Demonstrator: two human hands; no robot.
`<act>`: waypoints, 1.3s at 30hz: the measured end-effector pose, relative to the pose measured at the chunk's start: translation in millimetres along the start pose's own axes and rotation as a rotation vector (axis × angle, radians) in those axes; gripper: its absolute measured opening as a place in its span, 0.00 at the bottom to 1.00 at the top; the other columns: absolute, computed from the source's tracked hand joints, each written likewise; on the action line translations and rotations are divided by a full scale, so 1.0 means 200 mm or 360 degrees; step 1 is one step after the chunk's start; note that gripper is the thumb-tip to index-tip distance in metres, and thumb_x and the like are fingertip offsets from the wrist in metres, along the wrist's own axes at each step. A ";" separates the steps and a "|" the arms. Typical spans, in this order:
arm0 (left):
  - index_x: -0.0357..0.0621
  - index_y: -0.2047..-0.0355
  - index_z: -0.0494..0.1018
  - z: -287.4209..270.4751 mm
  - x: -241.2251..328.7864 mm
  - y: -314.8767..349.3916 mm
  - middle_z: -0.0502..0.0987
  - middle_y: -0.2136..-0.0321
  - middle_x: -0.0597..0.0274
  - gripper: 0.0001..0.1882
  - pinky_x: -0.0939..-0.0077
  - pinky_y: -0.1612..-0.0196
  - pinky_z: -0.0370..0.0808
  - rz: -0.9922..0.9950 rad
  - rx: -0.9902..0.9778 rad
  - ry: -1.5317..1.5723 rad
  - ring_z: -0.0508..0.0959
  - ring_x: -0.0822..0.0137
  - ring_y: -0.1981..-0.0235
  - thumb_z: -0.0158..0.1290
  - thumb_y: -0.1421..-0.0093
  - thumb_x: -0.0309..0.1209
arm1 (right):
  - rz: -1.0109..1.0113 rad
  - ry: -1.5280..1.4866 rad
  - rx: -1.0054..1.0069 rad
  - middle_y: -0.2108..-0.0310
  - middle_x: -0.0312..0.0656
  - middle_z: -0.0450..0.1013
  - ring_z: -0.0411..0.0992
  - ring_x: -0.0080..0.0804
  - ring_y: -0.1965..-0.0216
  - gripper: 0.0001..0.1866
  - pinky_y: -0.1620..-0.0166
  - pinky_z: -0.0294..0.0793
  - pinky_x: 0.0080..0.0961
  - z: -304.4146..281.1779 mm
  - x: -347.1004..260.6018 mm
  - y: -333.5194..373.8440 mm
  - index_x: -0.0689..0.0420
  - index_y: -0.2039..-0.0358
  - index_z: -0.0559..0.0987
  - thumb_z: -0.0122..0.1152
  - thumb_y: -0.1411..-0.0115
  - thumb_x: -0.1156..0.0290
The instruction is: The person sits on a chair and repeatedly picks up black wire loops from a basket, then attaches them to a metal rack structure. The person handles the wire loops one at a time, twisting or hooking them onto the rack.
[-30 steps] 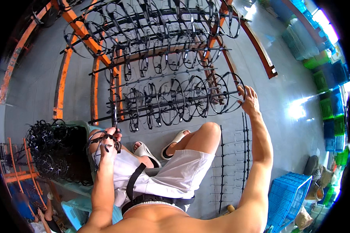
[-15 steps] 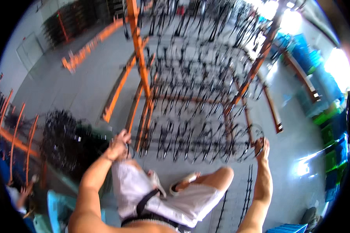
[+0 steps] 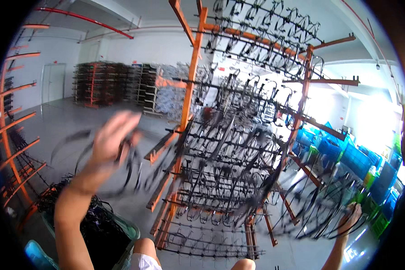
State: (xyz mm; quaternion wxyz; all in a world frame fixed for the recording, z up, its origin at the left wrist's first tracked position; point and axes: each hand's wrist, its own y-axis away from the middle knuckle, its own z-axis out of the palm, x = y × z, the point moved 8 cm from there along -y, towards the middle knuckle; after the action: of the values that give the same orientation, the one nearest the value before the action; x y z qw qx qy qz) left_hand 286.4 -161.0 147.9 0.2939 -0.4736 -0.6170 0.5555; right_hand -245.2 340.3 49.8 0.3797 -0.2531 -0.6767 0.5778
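Observation:
My left hand point(image 3: 110, 140), blurred by motion, is raised left of an orange rack, its fingers closed around a dark piece with thin black hoops point(image 3: 132, 168) hanging about it. At the lower right, my right hand point(image 3: 350, 219) is closed at the edge of a cluster of thin black curved hoops point(image 3: 317, 211). Whether one rod joins the two hands is too blurred to tell. Between them stands the orange rack point(image 3: 191, 81), with dark rods across it carrying rows of black looped pieces point(image 3: 252, 96).
Orange arms point(image 3: 333, 83) stick out from the rack. At the lower left, a green bin point(image 3: 132, 229) holds tangled black strips. Another orange rack point(image 3: 6, 130) stands at far left. Blue crates point(image 3: 357, 159) are stacked at right. Loaded racks point(image 3: 108, 83) line the back wall.
The view has tilted up from the floor to the whole rack. Both hands have left the low rod ends; the left rose and moved left, the right moved outward, with black hoops beside each.

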 end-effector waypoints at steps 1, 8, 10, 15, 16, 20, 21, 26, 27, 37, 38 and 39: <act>0.35 0.57 0.73 -0.03 -0.03 -0.24 0.72 0.61 0.48 0.19 0.70 0.59 0.72 0.0084 0.0107 0.0001 0.75 0.51 0.62 0.52 0.53 0.15 | 0.0029 0.0027 0.0117 0.64 0.49 0.67 0.67 0.50 0.58 0.15 0.56 0.66 0.40 -0.01 0.02 -0.15 0.62 0.56 0.67 0.49 0.46 0.81; 0.38 0.55 0.70 -0.09 -0.16 -1.29 0.74 0.65 0.56 0.22 0.74 0.55 0.74 0.0797 0.0405 0.0334 0.78 0.66 0.60 0.48 0.52 0.11 | 0.0066 0.0318 0.0472 0.53 0.52 0.68 0.68 0.52 0.55 0.19 0.51 0.66 0.39 0.47 0.28 -0.45 0.63 0.47 0.64 0.50 0.40 0.77; 0.36 0.58 0.72 -0.17 -0.09 -1.49 0.76 0.61 0.57 0.13 0.77 0.52 0.72 0.0959 0.0306 0.0396 0.77 0.65 0.58 0.53 0.40 0.32 | 0.0135 -0.0018 0.0527 0.52 0.53 0.68 0.69 0.48 0.53 0.21 0.50 0.67 0.35 0.56 0.50 -0.63 0.63 0.44 0.62 0.49 0.37 0.75; 0.34 0.57 0.71 -0.25 -0.29 -2.24 0.76 0.61 0.52 0.14 0.80 0.56 0.74 0.0592 0.0106 0.0888 0.77 0.65 0.58 0.52 0.41 0.30 | 0.0432 -0.0629 0.0339 0.64 0.55 0.70 0.71 0.46 0.61 0.11 0.58 0.70 0.34 0.65 0.84 -1.50 0.66 0.55 0.70 0.44 0.35 0.75; 0.33 0.58 0.71 -0.27 -0.40 -2.42 0.76 0.63 0.52 0.14 0.80 0.58 0.74 0.0491 0.0145 0.0754 0.78 0.65 0.60 0.51 0.42 0.29 | 0.0188 -0.0286 0.0507 0.68 0.53 0.69 0.69 0.47 0.64 0.09 0.62 0.69 0.36 0.49 0.73 -1.76 0.65 0.60 0.70 0.44 0.38 0.74; 0.31 0.58 0.71 -0.34 -0.62 -2.87 0.77 0.65 0.56 0.13 0.82 0.61 0.75 0.0124 -0.0306 0.0984 0.78 0.72 0.64 0.51 0.43 0.25 | -0.0313 0.0276 0.0645 0.71 0.51 0.66 0.67 0.49 0.69 0.07 0.66 0.66 0.39 0.39 0.52 -2.54 0.64 0.64 0.69 0.45 0.40 0.75; 0.34 0.65 0.73 -0.30 -0.73 -2.88 0.78 0.69 0.58 0.09 0.81 0.67 0.73 0.0008 -0.0166 0.1287 0.76 0.73 0.70 0.52 0.44 0.26 | -0.0301 0.0125 0.0558 0.70 0.52 0.67 0.67 0.49 0.67 0.08 0.65 0.66 0.39 0.41 0.55 -2.69 0.64 0.61 0.69 0.45 0.40 0.77; 0.37 0.64 0.73 -0.33 -1.12 -2.90 0.77 0.71 0.62 0.11 0.87 0.74 0.66 -0.0417 -0.0224 0.0829 0.74 0.78 0.73 0.54 0.43 0.31 | -0.0522 -0.0246 0.0622 0.64 0.52 0.71 0.71 0.46 0.62 0.14 0.59 0.69 0.35 0.45 0.44 -3.23 0.64 0.53 0.68 0.49 0.40 0.80; 0.37 0.63 0.73 -0.34 -1.16 -2.89 0.77 0.71 0.64 0.12 0.90 0.74 0.65 -0.0617 -0.0272 0.1123 0.74 0.80 0.72 0.54 0.42 0.33 | -0.0133 -0.0410 0.0218 0.61 0.53 0.71 0.71 0.46 0.58 0.15 0.55 0.70 0.34 0.67 0.56 -3.34 0.64 0.52 0.68 0.49 0.40 0.78; 0.37 0.61 0.72 -0.27 -1.04 -2.90 0.70 0.76 0.66 0.09 0.82 0.73 0.68 -0.0486 -0.0142 0.0322 0.73 0.75 0.75 0.52 0.44 0.23 | -0.0217 -0.0278 -0.0443 0.57 0.47 0.71 0.73 0.46 0.59 0.33 0.59 0.73 0.37 0.87 0.32 -3.72 0.61 0.60 0.72 0.75 0.64 0.59; 0.37 0.60 0.71 -0.30 -1.20 -2.90 0.71 0.74 0.65 0.11 0.82 0.73 0.68 -0.0405 -0.0198 0.0345 0.72 0.76 0.75 0.50 0.44 0.20 | -0.0279 -0.0365 -0.0422 0.59 0.47 0.72 0.73 0.47 0.60 0.34 0.60 0.73 0.37 0.98 0.30 -3.72 0.62 0.62 0.72 0.76 0.66 0.57; 0.37 0.59 0.71 -0.27 -1.21 -2.89 0.71 0.74 0.65 0.11 0.81 0.73 0.68 -0.0415 -0.0218 0.0278 0.72 0.76 0.75 0.50 0.44 0.19 | -0.0161 -0.0347 -0.0524 0.61 0.46 0.74 0.74 0.46 0.61 0.31 0.59 0.73 0.37 0.99 0.29 -3.71 0.62 0.63 0.73 0.75 0.64 0.57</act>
State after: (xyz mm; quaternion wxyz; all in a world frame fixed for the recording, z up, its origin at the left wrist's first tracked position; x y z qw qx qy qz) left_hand 277.0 -321.8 756.9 0.3830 -0.4551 -0.6817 0.4260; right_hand -367.0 117.5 776.7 0.2863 -0.2135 -0.8110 0.4634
